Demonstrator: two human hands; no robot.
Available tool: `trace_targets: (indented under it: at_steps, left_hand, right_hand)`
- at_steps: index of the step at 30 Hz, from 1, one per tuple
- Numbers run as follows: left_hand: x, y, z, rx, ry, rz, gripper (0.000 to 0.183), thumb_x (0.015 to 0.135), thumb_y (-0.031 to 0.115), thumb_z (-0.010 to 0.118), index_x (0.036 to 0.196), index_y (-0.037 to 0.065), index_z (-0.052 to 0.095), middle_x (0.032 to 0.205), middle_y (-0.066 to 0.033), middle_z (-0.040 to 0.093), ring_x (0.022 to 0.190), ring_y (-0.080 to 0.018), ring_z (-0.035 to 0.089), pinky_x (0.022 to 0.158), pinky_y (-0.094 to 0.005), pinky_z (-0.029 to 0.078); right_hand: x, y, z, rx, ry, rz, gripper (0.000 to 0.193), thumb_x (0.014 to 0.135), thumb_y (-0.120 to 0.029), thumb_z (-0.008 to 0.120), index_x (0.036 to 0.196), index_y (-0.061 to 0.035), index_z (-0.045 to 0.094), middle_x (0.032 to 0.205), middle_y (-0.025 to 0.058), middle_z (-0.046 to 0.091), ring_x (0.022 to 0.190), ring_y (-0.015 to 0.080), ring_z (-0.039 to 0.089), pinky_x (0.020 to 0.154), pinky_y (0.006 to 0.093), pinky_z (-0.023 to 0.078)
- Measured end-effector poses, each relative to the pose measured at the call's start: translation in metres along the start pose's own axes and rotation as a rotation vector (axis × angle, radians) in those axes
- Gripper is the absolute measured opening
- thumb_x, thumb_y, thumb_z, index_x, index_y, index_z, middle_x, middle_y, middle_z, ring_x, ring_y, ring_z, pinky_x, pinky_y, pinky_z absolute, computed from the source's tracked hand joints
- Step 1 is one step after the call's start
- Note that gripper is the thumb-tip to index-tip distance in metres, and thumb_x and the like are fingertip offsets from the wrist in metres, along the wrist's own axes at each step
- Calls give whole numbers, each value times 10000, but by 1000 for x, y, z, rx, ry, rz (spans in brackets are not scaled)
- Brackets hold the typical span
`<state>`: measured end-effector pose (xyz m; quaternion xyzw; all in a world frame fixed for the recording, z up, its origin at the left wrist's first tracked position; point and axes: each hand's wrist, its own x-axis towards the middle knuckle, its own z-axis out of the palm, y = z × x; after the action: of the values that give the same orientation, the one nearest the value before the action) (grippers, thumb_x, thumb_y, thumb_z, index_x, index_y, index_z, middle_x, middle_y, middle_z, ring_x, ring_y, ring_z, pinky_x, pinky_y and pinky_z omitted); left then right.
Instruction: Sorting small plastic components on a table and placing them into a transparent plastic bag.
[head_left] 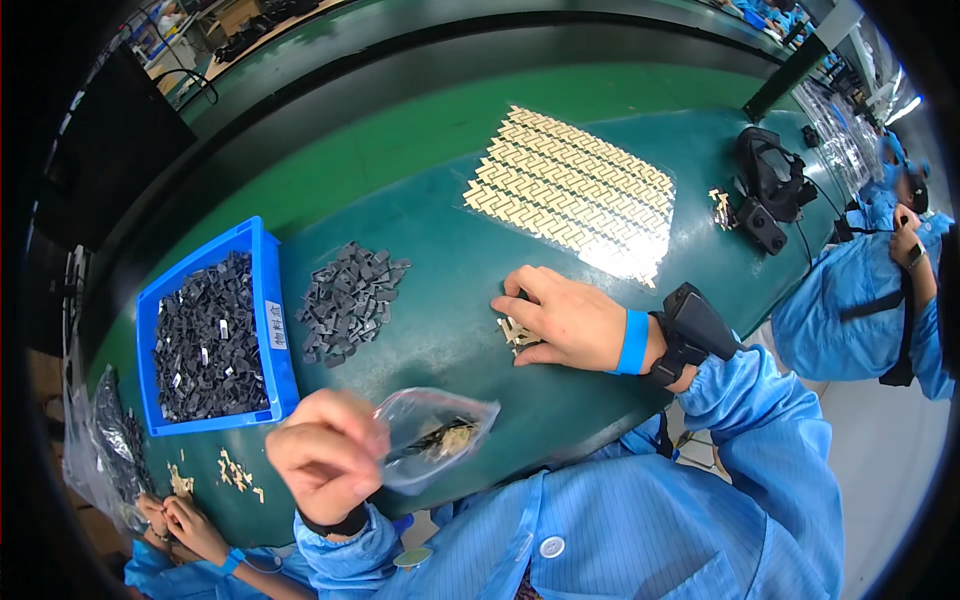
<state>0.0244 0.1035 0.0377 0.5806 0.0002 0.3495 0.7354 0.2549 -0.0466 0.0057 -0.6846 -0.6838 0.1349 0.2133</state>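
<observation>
My left hand [330, 452] is closed in a pinch on the edge of a clear plastic bag [402, 462]. The bag's mouth gapes, and small cream and dark pieces [452, 440] lie inside it. My right hand [580, 322] rests palm down on the table, fingers bent, with thumb and forefinger apart around a little heap of cream pieces [515, 335]. Part of that heap is hidden under the palm. A blue band and a black device are strapped at my right wrist. Beyond this hand lies a clear sheet bearing rows of cream pieces [570, 190].
Left on the green table stands a blue bin [283, 340] full of black parts, beside a loose pile of dark grey parts [352, 300]. A black head strap device [770, 175] sits far right. Another person's hands [190, 525] work at lower left; another person [860, 290] is at right.
</observation>
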Motion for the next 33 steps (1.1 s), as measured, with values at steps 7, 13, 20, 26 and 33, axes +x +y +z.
trace_targets:
  at_steps: [7,13,20,26,33]
  left_hand:
    - [10,-6,-1,409,-24,-115,114,678,17,707,756,-19,632,804,-102,573,702,-157,549,637,-258,436]
    - [10,-8,-3,382,-26,-140,119,678,24,712,759,-16,634,812,-102,574,714,-157,548,638,-259,435]
    - [11,-7,-2,382,-43,-140,115,672,23,714,747,-15,636,809,-99,576,707,-155,545,637,-258,433]
    - [12,-7,-2,401,-74,-131,113,665,6,706,756,-13,642,818,-99,575,711,-156,550,647,-261,437]
    - [10,-6,-2,366,-121,-154,123,671,-4,709,777,-16,647,876,-114,558,758,-166,554,674,-266,455]
  right_hand:
    - [3,10,-5,-30,-72,-87,311,705,-137,676,945,-8,526,938,111,467,884,280,515,768,367,461]
    - [6,9,-6,-243,-102,-229,161,710,-88,565,832,16,554,822,105,496,788,249,541,671,329,490]
    - [2,-4,-10,-420,-113,-287,127,698,-79,532,768,24,561,758,96,503,743,236,549,585,321,491]
    - [10,27,-6,-150,45,-235,129,675,-28,580,791,21,558,765,110,535,668,209,556,521,298,466]
    - [44,8,-56,730,-48,165,81,767,-6,608,840,13,637,738,16,606,658,42,554,577,173,461]
